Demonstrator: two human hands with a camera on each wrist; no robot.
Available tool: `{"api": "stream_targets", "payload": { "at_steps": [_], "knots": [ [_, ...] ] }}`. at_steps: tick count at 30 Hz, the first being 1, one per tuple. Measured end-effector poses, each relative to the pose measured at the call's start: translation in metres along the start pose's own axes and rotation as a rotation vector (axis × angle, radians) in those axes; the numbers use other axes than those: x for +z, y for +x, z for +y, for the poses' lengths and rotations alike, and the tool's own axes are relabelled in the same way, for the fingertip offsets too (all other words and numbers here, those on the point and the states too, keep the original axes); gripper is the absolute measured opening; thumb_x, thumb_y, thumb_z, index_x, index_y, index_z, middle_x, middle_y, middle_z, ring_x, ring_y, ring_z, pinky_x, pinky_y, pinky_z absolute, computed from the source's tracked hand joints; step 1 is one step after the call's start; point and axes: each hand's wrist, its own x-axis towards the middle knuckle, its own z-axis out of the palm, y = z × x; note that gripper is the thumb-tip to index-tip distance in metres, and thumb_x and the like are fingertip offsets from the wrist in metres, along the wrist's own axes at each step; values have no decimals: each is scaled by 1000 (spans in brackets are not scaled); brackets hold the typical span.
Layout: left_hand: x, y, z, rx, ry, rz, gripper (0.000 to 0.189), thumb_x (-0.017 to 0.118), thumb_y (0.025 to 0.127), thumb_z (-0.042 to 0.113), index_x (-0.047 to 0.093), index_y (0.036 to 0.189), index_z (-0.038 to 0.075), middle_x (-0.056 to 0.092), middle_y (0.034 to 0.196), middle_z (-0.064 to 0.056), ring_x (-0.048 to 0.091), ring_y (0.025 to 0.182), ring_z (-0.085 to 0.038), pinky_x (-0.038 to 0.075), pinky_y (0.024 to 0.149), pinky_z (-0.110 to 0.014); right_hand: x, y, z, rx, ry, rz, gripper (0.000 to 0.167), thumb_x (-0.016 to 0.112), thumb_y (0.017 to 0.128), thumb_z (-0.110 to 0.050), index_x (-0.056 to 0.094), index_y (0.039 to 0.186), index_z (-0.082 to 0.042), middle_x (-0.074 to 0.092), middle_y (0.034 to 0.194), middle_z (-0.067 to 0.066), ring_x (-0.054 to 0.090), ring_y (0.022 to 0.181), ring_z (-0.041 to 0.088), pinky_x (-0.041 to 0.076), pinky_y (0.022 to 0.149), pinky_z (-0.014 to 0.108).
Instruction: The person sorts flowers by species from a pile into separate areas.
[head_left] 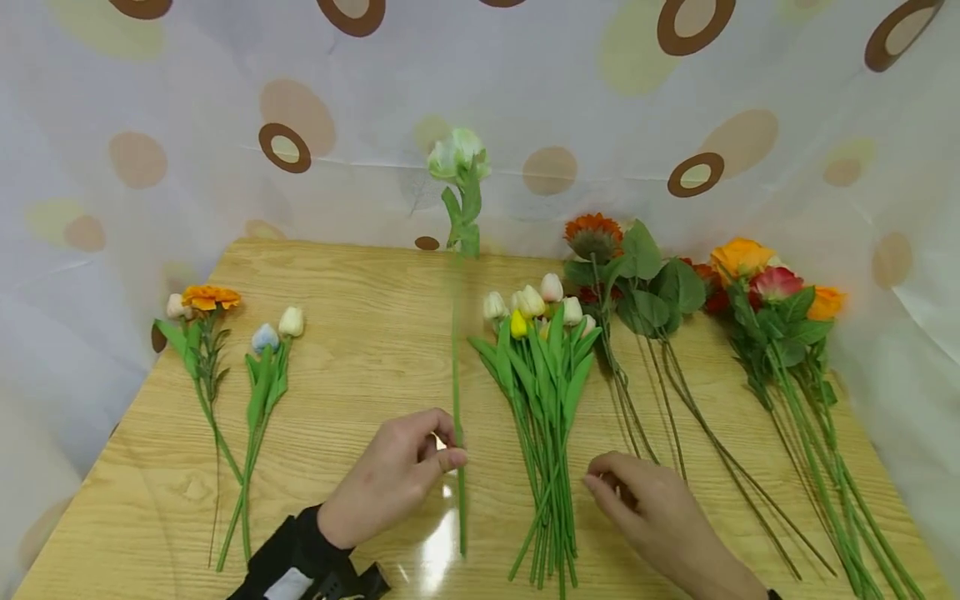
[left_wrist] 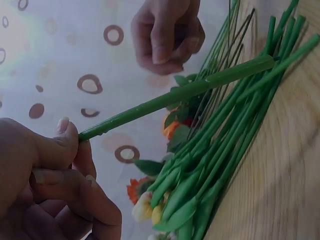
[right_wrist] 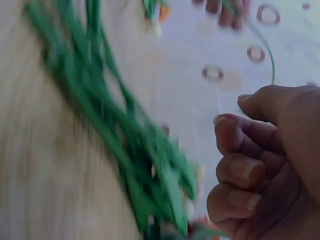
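My left hand (head_left: 397,471) pinches the green stem (head_left: 455,358) of a pale white artificial flower (head_left: 456,157) between thumb and fingers. The flower stands upright, its bloom overlapping the curtain. In the left wrist view, the lower stem (left_wrist: 175,100) sticks out past the pinching thumb. Just to the right lies a bunch of artificial tulips (head_left: 551,392), white, pale pink and yellow, their stems towards me. My right hand (head_left: 660,508) hovers right of those tulip stems, fingers loosely curled, holding nothing. The right wrist view shows its thumb (right_wrist: 265,102) apart from the bunch.
Two small flower groups lie at left: an orange flower (head_left: 211,297) with a pinkish tulip, and a blue tulip (head_left: 266,337) with a white one. At right lie orange-red flowers (head_left: 594,235) and roses (head_left: 741,257). A patterned curtain (head_left: 480,75) hangs behind the wooden table (head_left: 360,358).
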Motion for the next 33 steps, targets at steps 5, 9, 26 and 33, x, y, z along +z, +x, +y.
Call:
{"api": "stream_targets", "payload": {
  "at_steps": [5,9,26,33],
  "knots": [
    [26,7,13,56,-15,-44,16,64,86,34,56,82,21,43,58,8,38,44,-3,33,44,-19,29,7,-23,-112,305,-144,16,60,91,-7,60,102,-17,53,70,-15,44,54,-5,40,47,16],
    [40,11,18,116,39,-33,20,65,85,37,56,80,20,42,60,10,38,46,0,32,44,-17,41,9,-30,-142,441,-190,20,56,91,0,58,101,-17,48,65,-15,40,53,-5,39,46,16],
    [36,6,7,103,22,-122,25,62,86,38,61,106,23,60,89,15,50,58,5,42,52,-16,34,-4,-15,-22,320,-40,21,54,92,3,55,90,-18,52,67,-10,39,47,-3,35,40,17],
    [-9,-14,-26,-125,206,40,24,64,88,33,61,110,23,59,88,18,53,61,1,44,53,-23,12,-15,1,145,209,19,12,52,95,-8,57,89,-17,55,70,-8,43,48,3,38,42,21]
  ]
}}
